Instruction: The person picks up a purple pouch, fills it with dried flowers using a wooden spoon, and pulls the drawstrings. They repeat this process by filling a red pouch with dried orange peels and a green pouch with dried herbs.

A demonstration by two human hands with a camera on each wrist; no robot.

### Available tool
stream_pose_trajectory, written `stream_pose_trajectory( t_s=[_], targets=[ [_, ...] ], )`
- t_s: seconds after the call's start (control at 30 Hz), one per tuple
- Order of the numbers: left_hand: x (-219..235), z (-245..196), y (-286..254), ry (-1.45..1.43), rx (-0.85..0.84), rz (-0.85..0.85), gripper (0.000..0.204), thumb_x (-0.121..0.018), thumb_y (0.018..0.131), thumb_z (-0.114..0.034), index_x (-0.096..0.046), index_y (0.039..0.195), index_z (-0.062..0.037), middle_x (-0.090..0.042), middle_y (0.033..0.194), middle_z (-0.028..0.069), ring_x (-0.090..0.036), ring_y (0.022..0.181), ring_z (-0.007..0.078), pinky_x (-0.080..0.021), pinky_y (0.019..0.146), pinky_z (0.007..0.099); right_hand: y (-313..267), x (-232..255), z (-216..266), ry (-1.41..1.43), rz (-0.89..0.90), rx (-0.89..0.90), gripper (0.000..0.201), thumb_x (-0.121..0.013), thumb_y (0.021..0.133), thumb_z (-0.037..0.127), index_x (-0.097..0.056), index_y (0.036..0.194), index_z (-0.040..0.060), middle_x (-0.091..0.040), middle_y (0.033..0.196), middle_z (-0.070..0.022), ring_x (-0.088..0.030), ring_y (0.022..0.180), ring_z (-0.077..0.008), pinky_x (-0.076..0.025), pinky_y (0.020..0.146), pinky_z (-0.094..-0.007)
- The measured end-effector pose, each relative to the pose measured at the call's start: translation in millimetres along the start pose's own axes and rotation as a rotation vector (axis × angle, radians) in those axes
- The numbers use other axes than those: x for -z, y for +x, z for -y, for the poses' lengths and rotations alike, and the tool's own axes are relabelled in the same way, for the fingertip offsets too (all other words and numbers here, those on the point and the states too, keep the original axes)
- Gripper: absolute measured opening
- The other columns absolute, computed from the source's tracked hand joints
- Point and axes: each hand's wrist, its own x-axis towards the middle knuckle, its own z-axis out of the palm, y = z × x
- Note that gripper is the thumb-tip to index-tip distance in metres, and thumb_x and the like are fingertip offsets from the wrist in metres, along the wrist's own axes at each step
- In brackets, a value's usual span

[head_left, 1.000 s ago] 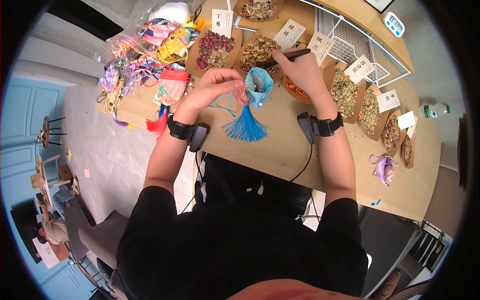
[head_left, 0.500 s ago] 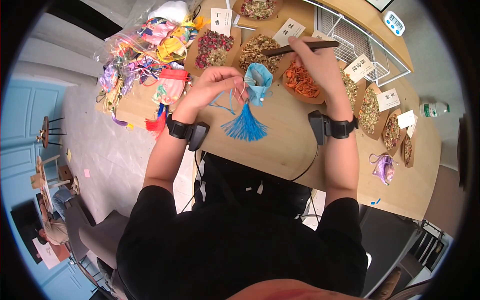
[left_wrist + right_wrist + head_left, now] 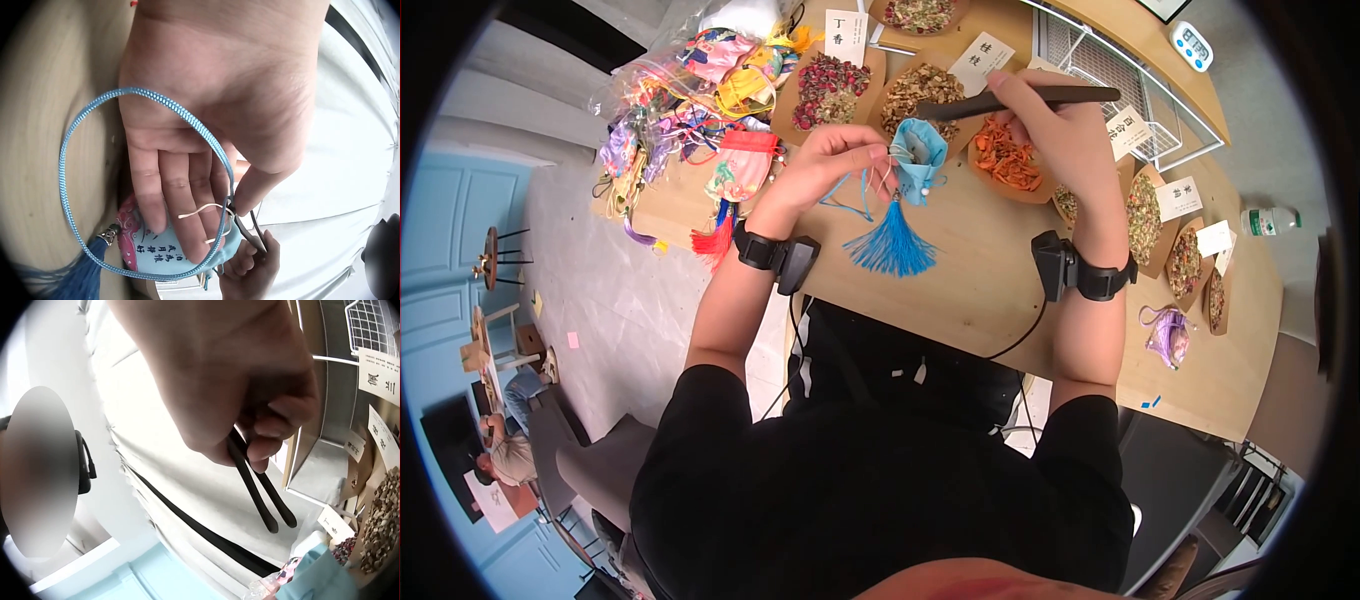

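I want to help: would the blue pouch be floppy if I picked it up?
Probably floppy: the blue pouch looks like thin cloth. Likely light: the left hand pinches just its top. Its tassel, all loose threads, may swing.

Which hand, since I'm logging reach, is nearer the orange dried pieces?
Right. The right hand, holding dark tweezers, is close at the right side of the orange dried pieces; the left hand is farther left, beyond the blue pouch.

Left of pale wood desk [image 3: 990,265]: grey floor [image 3: 615,320], grey chair [image 3: 610,465]; farther left, blue panelled wall [image 3: 450,230] stands.
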Motion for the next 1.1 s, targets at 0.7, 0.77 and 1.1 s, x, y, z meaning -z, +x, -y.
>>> stream_pose_trajectory(
  t_s=[0.7, 0.77, 1.1],
  targets=[
    [2.6, 2.4, -0.7, -0.068, 0.005, -0.016, 0.018, -0.057, 0.095, -0.014, -0.062, 0.087, 0.0009, -0.067, 0.075, 0.0101, -0.068, 0.071, 0.0201, -0.052, 0.070, 0.0318, 11.4, -61.3, -59.5, -0.313, 0.031, 0.117, 0.033, -0.071, 0.088, 0.037, -0.071, 0.092, 0.0041, -0.066, 0.072, -0.0066, -0.055, 0.061, -0.0149, -0.045, 0.059, -0.0286],
    [2.6, 3.3, -1.1, -0.078, 0.002, -0.017, 0.017, -0.057, 0.095, -0.013, -0.062, 0.086, 0.0010, -0.067, 0.075, 0.0099, -0.068, 0.071, 0.0201, -0.052, 0.070, 0.0317, 11.2, -58.8, -60.4, -0.344, 0.017, 0.097, 0.033, -0.071, 0.086, 0.038, -0.070, 0.087, 0.0054, -0.066, 0.070, -0.0084, -0.062, 0.064, -0.0232, -0.049, 0.062, -0.0332],
    [1.8, 2.0, -0.6, -0.067, -0.013, 0.005, 0.018, -0.057, 0.095, -0.014, -0.062, 0.086, 0.0018, -0.068, 0.076, 0.0107, -0.068, 0.071, 0.0198, -0.052, 0.069, 0.0311, 16.8, -64.9, -62.6, -0.386, -0.086, 0.255, 0.029, -0.070, 0.088, 0.033, -0.070, 0.091, 0.0035, -0.069, 0.076, -0.0104, -0.064, 0.064, -0.0226, -0.050, 0.064, -0.0317]
  ],
)
